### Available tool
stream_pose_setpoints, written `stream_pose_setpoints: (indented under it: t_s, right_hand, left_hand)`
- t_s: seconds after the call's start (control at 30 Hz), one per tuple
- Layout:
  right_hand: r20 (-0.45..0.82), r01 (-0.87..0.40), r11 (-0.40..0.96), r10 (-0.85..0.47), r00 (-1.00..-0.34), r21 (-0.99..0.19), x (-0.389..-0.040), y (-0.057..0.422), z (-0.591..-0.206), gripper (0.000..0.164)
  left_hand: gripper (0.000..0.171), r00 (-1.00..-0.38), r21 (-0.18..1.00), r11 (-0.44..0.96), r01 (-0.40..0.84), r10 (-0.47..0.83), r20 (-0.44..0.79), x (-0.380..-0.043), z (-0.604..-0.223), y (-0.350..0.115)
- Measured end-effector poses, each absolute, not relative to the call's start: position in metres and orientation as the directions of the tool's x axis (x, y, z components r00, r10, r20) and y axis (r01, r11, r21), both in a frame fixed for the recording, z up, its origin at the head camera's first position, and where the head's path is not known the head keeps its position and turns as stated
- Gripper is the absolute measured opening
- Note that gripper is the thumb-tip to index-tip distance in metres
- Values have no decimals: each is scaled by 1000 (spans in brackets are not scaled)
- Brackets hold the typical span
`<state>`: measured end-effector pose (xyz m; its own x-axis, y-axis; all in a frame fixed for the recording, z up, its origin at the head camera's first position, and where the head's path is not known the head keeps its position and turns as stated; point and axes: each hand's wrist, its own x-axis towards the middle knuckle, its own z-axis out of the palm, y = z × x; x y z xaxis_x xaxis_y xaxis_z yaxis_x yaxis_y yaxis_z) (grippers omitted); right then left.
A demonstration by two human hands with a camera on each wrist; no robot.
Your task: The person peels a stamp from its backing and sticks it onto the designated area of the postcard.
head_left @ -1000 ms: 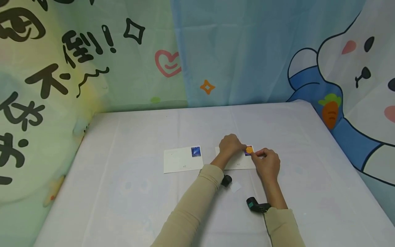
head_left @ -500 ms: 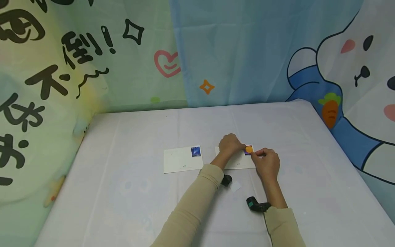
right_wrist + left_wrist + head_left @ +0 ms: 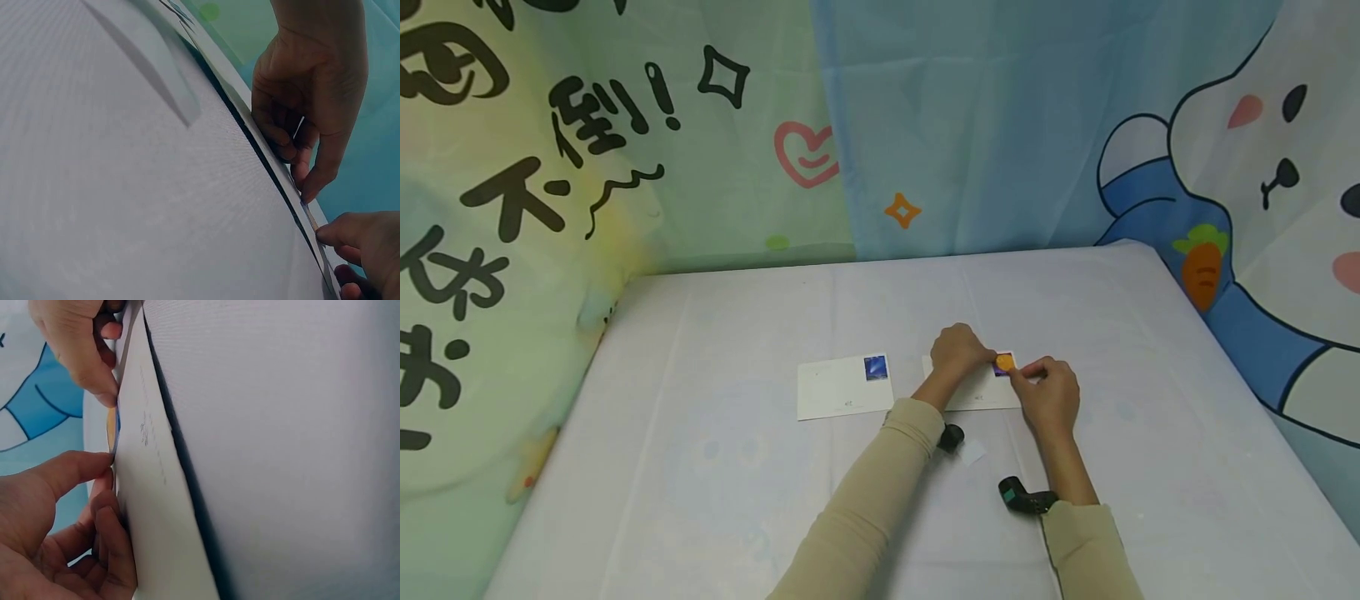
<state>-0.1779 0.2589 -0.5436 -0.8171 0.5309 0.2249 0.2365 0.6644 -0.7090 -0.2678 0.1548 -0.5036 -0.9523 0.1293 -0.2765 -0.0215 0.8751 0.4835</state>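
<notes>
A white envelope (image 3: 973,395) lies on the table, with small writing near its lower edge. At its upper right corner is a blue-purple stamp (image 3: 1000,372) with an orange round shape. My left hand (image 3: 958,350) comes from the left and pinches the stamp's left edge between thumb and finger. From the right, my right hand (image 3: 1051,397) holds the stamp's lower right corner by its fingertips. In the left wrist view, the stamp (image 3: 112,428) shows edge-on between the fingertips of both hands. How far it lies flat on the envelope, I cannot tell.
A second white envelope (image 3: 838,392) lies to the left, with a dark blue stamp (image 3: 876,367) in its upper right corner. A small whitish paper piece (image 3: 973,452) lies nearer me. A white cloth covers the table (image 3: 700,467); printed curtains hang behind and beside it.
</notes>
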Motion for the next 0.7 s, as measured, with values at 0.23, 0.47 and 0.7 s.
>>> stream_pose_setpoints:
  t_s: [0.23, 0.47, 0.7]
  right_hand:
    - [220, 237, 661, 531, -819, -711, -177, 259, -543, 18]
    - [200, 256, 658, 535, -821, -709, -176, 258, -543, 18]
    - [195, 259, 657, 535, -822, -708, -177, 259, -543, 19]
  left_hand:
    - [35, -957, 502, 863, -48, 104, -270, -267, -504, 153]
    - [31, -957, 520, 853, -29, 126, -260, -265, -502, 151]
    - [31, -957, 540, 842, -10, 148, -250, -266, -504, 150]
